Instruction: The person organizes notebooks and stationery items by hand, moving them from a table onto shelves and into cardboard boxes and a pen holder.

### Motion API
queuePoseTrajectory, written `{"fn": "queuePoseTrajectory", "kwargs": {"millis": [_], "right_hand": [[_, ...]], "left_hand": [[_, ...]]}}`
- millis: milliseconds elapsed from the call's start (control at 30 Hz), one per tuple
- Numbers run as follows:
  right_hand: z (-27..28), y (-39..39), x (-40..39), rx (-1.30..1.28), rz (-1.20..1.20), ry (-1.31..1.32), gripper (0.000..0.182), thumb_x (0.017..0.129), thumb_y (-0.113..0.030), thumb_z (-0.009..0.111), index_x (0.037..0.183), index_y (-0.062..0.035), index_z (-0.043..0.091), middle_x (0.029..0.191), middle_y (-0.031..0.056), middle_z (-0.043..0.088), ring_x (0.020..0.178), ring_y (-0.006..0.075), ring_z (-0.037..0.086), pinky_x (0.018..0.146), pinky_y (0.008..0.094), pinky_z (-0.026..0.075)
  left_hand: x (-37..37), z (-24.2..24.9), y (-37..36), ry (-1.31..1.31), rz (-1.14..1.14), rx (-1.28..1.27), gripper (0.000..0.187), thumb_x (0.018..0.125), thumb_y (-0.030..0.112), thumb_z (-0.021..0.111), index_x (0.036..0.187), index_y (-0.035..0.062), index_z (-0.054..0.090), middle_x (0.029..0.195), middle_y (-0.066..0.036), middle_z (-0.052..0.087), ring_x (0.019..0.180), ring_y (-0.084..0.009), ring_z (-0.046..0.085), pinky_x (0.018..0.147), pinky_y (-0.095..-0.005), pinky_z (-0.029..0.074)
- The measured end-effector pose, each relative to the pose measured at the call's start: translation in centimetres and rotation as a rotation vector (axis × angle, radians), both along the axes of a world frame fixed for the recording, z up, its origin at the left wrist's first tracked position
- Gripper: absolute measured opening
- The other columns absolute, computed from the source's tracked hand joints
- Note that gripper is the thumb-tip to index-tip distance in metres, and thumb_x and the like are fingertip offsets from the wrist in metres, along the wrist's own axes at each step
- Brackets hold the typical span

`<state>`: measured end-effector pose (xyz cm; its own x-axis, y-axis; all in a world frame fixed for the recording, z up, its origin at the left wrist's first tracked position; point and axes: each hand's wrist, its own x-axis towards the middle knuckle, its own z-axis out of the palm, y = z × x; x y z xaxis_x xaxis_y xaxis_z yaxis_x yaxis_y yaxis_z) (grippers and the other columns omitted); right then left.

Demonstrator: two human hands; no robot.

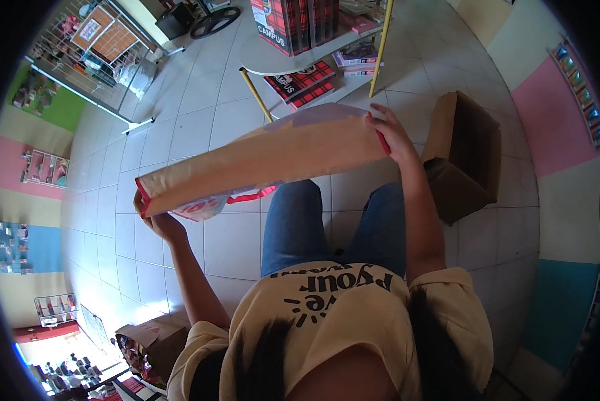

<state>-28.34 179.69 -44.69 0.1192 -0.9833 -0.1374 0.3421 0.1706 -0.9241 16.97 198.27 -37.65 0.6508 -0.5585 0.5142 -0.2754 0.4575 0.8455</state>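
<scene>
Holding a long tan bag (266, 157) stretched between left hand (161, 224) and right hand (393, 137), up above and beyond the knees of the blue jeans (293, 230). Closing the left fingers narrowly around the red-edged left end, partly hiding the fingertips behind it. Pinching the red edging of the right end with the right hand, raising some fingers over the top corner. Holding the bag aslant, with the right end farther from the body, and showing a red strap (253, 194) hanging below the middle. Facing a white shelf (273, 65) just past the bag, seeing red plaid boxes (283, 30) standing on top and blocking part of the lower board with the bag. Having an open cardboard box (440, 130) just beside the right forearm, on the tiled floor (200, 134). Seeing a wire rack (79, 92) well apart at far left, and a brown carton (159, 347) near the left elbow.
</scene>
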Motion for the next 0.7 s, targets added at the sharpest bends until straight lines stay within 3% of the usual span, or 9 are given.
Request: {"fn": "queuePoseTrajectory", "kwargs": {"millis": [167, 200, 267, 300, 400, 433, 567, 667, 700], "right_hand": [[1.0, -0.2, -2.2, -0.278, 0.015, 0.368, 0.031, 0.088, -0.007, 0.061, 0.119, -0.0058, 0.059, 0.093, 0.0007, 0.058, 0.086, 0.0073, 0.053, 0.081, 0.0216, 0.043], [1.1, -0.2, -2.7, -0.293, 0.036, 0.343, 0.031, 0.088, -0.008, 0.062, 0.119, -0.0051, 0.059, 0.092, 0.0003, 0.058, 0.086, 0.0073, 0.053, 0.081, 0.0218, 0.043], [1.1, -0.1, -3.7, -0.317, 0.081, 0.292, 0.031, 0.088, -0.009, 0.062, 0.119, -0.0039, 0.059, 0.090, -0.0005, 0.057, 0.086, 0.0074, 0.053, 0.081, 0.0222, 0.043], [1.4, 0.1, -3.9, -0.297, 0.089, 0.260, 0.031, 0.088, -0.010, 0.062, 0.118, -0.0033, 0.059, 0.090, -0.0004, 0.057, 0.086, 0.0074, 0.054, 0.081, 0.0221, 0.043], [2.3, 1.1, -4.7, -0.240, 0.109, 0.242, 0.030, 0.088, -0.012, 0.063, 0.116, -0.0016, 0.060, 0.091, 0.0001, 0.059, 0.086, 0.0076, 0.054, 0.081, 0.0218, 0.044], [2.7, 1.4, -5.0, -0.225, 0.120, 0.284, 0.030, 0.088, -0.013, 0.064, 0.115, -0.0011, 0.060, 0.092, 0.0002, 0.060, 0.086, 0.0076, 0.055, 0.081, 0.0217, 0.044], [2.8, 1.5, -7.0, -0.169, 0.212, 0.402, 0.029, 0.087, -0.018, 0.066, 0.111, -0.0006, 0.062, 0.093, 0.0008, 0.062, 0.088, 0.0079, 0.056, 0.081, 0.0214, 0.045], [2.8, 2.0, -8.0, -0.054, 0.270, 0.340, 0.027, 0.087, -0.019, 0.067, 0.106, -0.0007, 0.063, 0.088, -0.0015, 0.063, 0.087, 0.0076, 0.057, 0.082, 0.0230, 0.045], [3.0, 2.5, -8.0, -0.061, 0.255, 0.409, 0.029, 0.086, -0.020, 0.068, 0.107, -0.0015, 0.062, 0.095, 0.0010, 0.063, 0.092, 0.0100, 0.057, 0.085, 0.0251, 0.044]], "left_hand": [[2.0, 0.1, -1.2, -0.126, -0.219, 0.157, 0.056, 0.090, 0.020, 0.051, 0.141, 0.0029, 0.032, 0.133, -0.013, 0.045, 0.123, -0.0232, 0.042, 0.103, -0.0373, 0.032], [1.2, 2.1, -1.1, -0.108, -0.315, 0.203, 0.071, 0.087, 0.036, 0.062, 0.142, 0.0026, 0.031, 0.140, -0.012, 0.040, 0.129, -0.0251, 0.037, 0.107, -0.0403, 0.028], [0.9, 3.4, -1.1, -0.216, -0.401, 0.141, 0.095, 0.075, 0.057, 0.069, 0.143, 0.0038, 0.030, 0.144, -0.013, 0.036, 0.129, -0.0260, 0.037, 0.107, -0.0444, 0.030], [0.4, 4.8, -1.0, -0.237, -0.356, 0.260, 0.112, 0.062, 0.070, 0.070, 0.144, 0.0040, 0.029, 0.148, -0.014, 0.031, 0.128, -0.0277, 0.039, 0.106, -0.0470, 0.033], [1.7, 5.5, -1.4, -0.295, -0.428, 0.250, 0.072, 0.071, 0.052, 0.075, 0.117, 0.0004, 0.056, 0.117, -0.010, 0.054, 0.105, -0.0214, 0.053, 0.094, -0.0363, 0.042], [1.8, 5.2, -1.8, -0.320, -0.443, 0.202, 0.045, 0.077, 0.039, 0.075, 0.095, 0.0005, 0.059, 0.093, -0.005, 0.054, 0.090, -0.0156, 0.052, 0.082, -0.0303, 0.042], [1.4, 4.5, -2.2, -0.306, -0.347, 0.133, 0.031, 0.083, 0.030, 0.070, 0.080, 0.0017, 0.058, 0.082, -0.003, 0.052, 0.079, -0.0127, 0.050, 0.072, -0.0252, 0.041], [1.4, 3.8, -2.4, -0.205, -0.282, 0.032, 0.031, 0.084, 0.031, 0.069, 0.080, 0.0026, 0.056, 0.084, -0.004, 0.052, 0.078, -0.0130, 0.050, 0.072, -0.0242, 0.040], [1.0, 4.0, -2.6, -0.224, -0.278, 0.021, 0.031, 0.084, 0.031, 0.069, 0.080, 0.0032, 0.056, 0.084, -0.004, 0.052, 0.078, -0.0129, 0.050, 0.072, -0.0242, 0.041]]}}
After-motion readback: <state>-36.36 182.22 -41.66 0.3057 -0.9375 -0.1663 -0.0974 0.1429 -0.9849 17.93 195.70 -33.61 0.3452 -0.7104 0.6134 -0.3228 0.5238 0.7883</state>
